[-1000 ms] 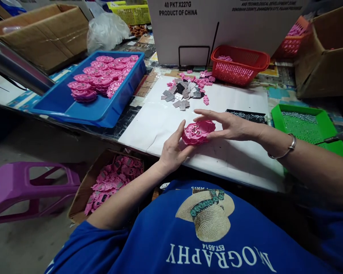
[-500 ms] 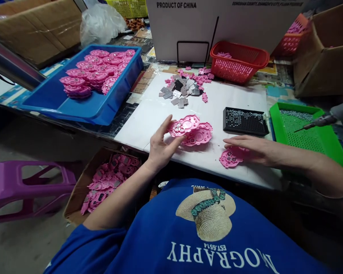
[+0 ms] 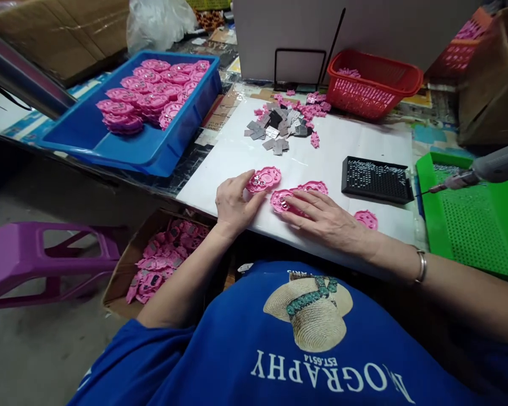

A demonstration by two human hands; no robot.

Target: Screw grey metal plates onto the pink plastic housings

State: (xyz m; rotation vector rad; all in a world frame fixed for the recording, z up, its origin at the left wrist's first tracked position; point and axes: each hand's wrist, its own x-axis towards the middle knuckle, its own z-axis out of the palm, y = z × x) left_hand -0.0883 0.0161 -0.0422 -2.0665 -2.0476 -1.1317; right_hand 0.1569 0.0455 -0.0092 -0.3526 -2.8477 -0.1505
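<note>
My left hand (image 3: 237,206) has its thumb and fingers round the edge of a pink plastic shell (image 3: 266,179) with small metal contacts at one end. Close beside it, my right hand (image 3: 322,217) lies with fingers stretched out over a second pink shell (image 3: 280,201), which also shows metal pieces. Behind those fingers another pink part (image 3: 315,186) sticks out; how the two parts join is hidden. A further pink shell (image 3: 366,219) rests on the white board (image 3: 220,163), partly covered by my right forearm.
Grey plates (image 3: 275,127) and small pink parts lie heaped at the back. A black screw tray (image 3: 376,179), a green tray (image 3: 469,220) and a powered screwdriver (image 3: 461,179) are on the right. Stacked pink shells fill much of a blue tray (image 3: 152,160). A red basket (image 3: 372,84) stands behind.
My right hand has moved left from the shell at the right onto the middle shells. My left hand's shell now sits apart from the one it overlapped. The view has shifted slightly.
</note>
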